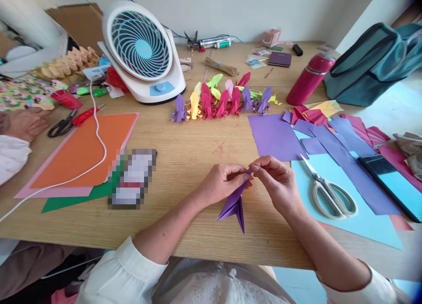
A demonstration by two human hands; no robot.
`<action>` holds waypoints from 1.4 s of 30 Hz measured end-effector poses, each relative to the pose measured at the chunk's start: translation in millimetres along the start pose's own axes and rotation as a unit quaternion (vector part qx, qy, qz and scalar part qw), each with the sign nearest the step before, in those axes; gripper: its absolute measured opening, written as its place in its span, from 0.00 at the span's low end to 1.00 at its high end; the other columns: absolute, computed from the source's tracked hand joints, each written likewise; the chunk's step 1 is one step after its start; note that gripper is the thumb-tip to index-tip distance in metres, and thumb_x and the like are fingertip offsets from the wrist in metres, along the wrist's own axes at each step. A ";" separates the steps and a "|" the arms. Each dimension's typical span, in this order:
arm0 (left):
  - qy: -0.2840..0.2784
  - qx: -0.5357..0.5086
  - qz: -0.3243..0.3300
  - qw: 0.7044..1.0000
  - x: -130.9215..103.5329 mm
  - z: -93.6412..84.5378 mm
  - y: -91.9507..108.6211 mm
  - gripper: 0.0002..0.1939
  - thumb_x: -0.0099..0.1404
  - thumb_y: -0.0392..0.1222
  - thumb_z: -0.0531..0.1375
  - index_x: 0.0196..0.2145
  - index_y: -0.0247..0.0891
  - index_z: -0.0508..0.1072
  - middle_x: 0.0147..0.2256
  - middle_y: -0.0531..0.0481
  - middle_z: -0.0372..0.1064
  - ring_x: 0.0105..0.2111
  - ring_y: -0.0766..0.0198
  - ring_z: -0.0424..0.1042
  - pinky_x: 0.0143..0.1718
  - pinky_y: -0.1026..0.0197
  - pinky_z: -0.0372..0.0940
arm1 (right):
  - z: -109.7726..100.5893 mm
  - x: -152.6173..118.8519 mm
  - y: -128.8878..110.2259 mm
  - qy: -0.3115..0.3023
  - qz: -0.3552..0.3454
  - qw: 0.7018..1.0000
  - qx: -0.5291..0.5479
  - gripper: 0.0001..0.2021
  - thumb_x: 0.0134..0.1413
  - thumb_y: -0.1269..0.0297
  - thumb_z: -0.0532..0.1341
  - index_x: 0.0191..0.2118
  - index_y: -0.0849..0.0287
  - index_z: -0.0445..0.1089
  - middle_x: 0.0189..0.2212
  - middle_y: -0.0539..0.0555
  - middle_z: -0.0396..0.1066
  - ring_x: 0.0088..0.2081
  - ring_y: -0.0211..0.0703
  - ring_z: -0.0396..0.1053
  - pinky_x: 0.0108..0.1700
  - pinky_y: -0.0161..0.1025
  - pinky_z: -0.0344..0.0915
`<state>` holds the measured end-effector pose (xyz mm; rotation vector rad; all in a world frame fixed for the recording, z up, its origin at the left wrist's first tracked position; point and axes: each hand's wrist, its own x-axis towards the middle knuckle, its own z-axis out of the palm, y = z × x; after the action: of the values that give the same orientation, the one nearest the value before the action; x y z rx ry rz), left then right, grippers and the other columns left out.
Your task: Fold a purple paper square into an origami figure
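Note:
A folded purple origami piece [232,204] hangs point-down above the wooden table, its lower end split into two sharp tips. My left hand [227,179] pinches its upper end between thumb and fingers. On the same end, my right hand [276,181] has thumb and index finger pressed together at the narrow tip. Farther back stands a row of finished folded paper figures [222,101] in purple, yellow, red, pink and green. Right of my hands lie a flat purple paper sheet [275,137] and white-handled scissors [329,196] on light blue paper [369,227].
A white fan [141,49] stands at the back left. Orange paper [84,150], a white cable [103,146] and a blurred phone [133,179] lie left. Another person's hand [24,124] rests at the far left. Right are a red bottle [310,80], a teal bag [365,71] and purple offcuts [356,163].

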<state>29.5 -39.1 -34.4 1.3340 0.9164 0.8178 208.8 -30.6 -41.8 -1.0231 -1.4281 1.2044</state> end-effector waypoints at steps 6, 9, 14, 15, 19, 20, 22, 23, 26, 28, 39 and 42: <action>0.008 0.005 0.012 1.000 -1.5 2.3 2.2 0.22 0.70 0.56 0.58 0.35 0.32 0.77 0.32 0.46 0.77 0.31 0.64 0.76 0.32 0.66 0.70 | 0.3 -2.8 0.4 -0.043 -0.010 0.999 0.019 0.07 0.62 0.60 0.64 0.33 0.55 0.72 0.27 0.48 0.69 0.28 0.38 0.67 0.33 0.39 0.65; 0.016 0.032 0.038 0.999 -1.0 2.5 0.8 0.20 0.70 0.53 0.58 0.33 0.32 0.77 0.30 0.48 0.76 0.28 0.66 0.74 0.30 0.67 0.68 | 0.3 -3.1 1.2 -0.039 -0.030 0.999 -0.023 0.07 0.63 0.60 0.64 0.34 0.55 0.72 0.28 0.49 0.69 0.30 0.39 0.67 0.35 0.39 0.65; 0.021 0.056 0.075 0.995 0.1 2.1 -3.1 0.17 0.71 0.48 0.58 0.31 0.32 0.77 0.29 0.49 0.76 0.27 0.68 0.74 0.30 0.69 0.67 | -0.3 -2.9 0.8 -0.045 -0.054 0.996 -0.052 0.07 0.64 0.61 0.63 0.34 0.55 0.72 0.28 0.49 0.68 0.31 0.39 0.66 0.35 0.38 0.65; 0.023 0.058 0.076 0.995 0.0 2.1 -3.4 0.17 0.71 0.48 0.58 0.31 0.32 0.77 0.29 0.49 0.76 0.28 0.67 0.74 0.30 0.69 0.67 | -0.3 -2.8 0.5 -0.048 -0.050 0.996 -0.047 0.07 0.64 0.61 0.63 0.34 0.55 0.72 0.28 0.49 0.68 0.31 0.39 0.66 0.35 0.38 0.65; 0.031 0.076 0.083 0.993 -0.6 2.6 -2.6 0.17 0.71 0.48 0.58 0.31 0.33 0.77 0.29 0.49 0.77 0.29 0.66 0.76 0.33 0.68 0.68 | -0.2 -2.8 0.0 -0.055 -0.043 0.997 -0.036 0.07 0.63 0.60 0.64 0.34 0.55 0.71 0.28 0.49 0.68 0.30 0.38 0.67 0.34 0.38 0.65; 0.032 0.081 0.085 0.993 -0.5 2.8 -2.2 0.17 0.71 0.48 0.58 0.31 0.33 0.77 0.29 0.49 0.77 0.30 0.66 0.77 0.33 0.68 0.68 | -0.2 -2.8 0.1 -0.055 -0.048 0.997 -0.038 0.08 0.63 0.60 0.64 0.33 0.55 0.71 0.27 0.49 0.68 0.30 0.38 0.67 0.34 0.38 0.65; 0.031 0.083 0.083 0.993 0.1 3.0 -1.9 0.17 0.71 0.47 0.58 0.31 0.33 0.78 0.29 0.48 0.78 0.30 0.66 0.77 0.34 0.68 0.69 | -0.5 -2.9 0.5 -0.047 -0.059 0.996 -0.052 0.08 0.62 0.59 0.65 0.33 0.56 0.71 0.27 0.49 0.68 0.30 0.38 0.67 0.34 0.38 0.64; 0.029 0.080 0.080 0.993 0.6 3.0 -2.0 0.16 0.71 0.47 0.58 0.31 0.33 0.78 0.30 0.48 0.78 0.31 0.65 0.78 0.35 0.68 0.69 | -0.9 -3.0 0.6 -0.039 -0.063 0.995 -0.064 0.09 0.62 0.59 0.65 0.33 0.56 0.71 0.27 0.49 0.68 0.30 0.38 0.67 0.34 0.38 0.64; 0.012 0.053 0.062 0.997 2.0 2.4 -3.3 0.14 0.70 0.46 0.59 0.35 0.32 0.79 0.34 0.46 0.80 0.35 0.63 0.79 0.37 0.67 0.70 | -2.3 -2.7 0.7 -0.005 -0.063 0.993 -0.097 0.09 0.61 0.58 0.65 0.32 0.56 0.71 0.27 0.49 0.69 0.29 0.37 0.66 0.33 0.37 0.63; -0.001 0.031 0.047 0.998 2.5 1.5 -4.4 0.15 0.70 0.47 0.59 0.37 0.32 0.79 0.35 0.45 0.80 0.35 0.63 0.79 0.36 0.67 0.70 | -2.7 -2.2 0.6 0.016 -0.065 0.993 -0.102 0.10 0.61 0.58 0.66 0.31 0.56 0.72 0.27 0.49 0.69 0.29 0.37 0.65 0.33 0.36 0.62; 0.027 0.034 0.036 0.998 3.2 -2.3 -5.2 0.21 0.69 0.55 0.59 0.36 0.33 0.81 0.33 0.47 0.79 0.31 0.64 0.77 0.32 0.65 0.68 | 1.4 1.6 6.8 -0.015 -0.021 0.999 -0.020 0.09 0.59 0.57 0.67 0.33 0.55 0.71 0.29 0.49 0.71 0.30 0.39 0.70 0.35 0.39 0.68; 0.038 0.042 0.036 0.998 4.4 -7.1 -6.8 0.21 0.69 0.55 0.59 0.44 0.34 0.80 0.36 0.46 0.79 0.36 0.61 0.78 0.38 0.62 0.70 | -2.0 3.7 6.2 0.010 -0.047 0.998 -0.036 0.08 0.60 0.58 0.66 0.32 0.55 0.71 0.29 0.49 0.71 0.32 0.39 0.68 0.37 0.38 0.65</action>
<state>24.8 -32.5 -41.5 1.4228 0.9760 0.8984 210.2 -25.7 -47.3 -1.0028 -1.4972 1.0795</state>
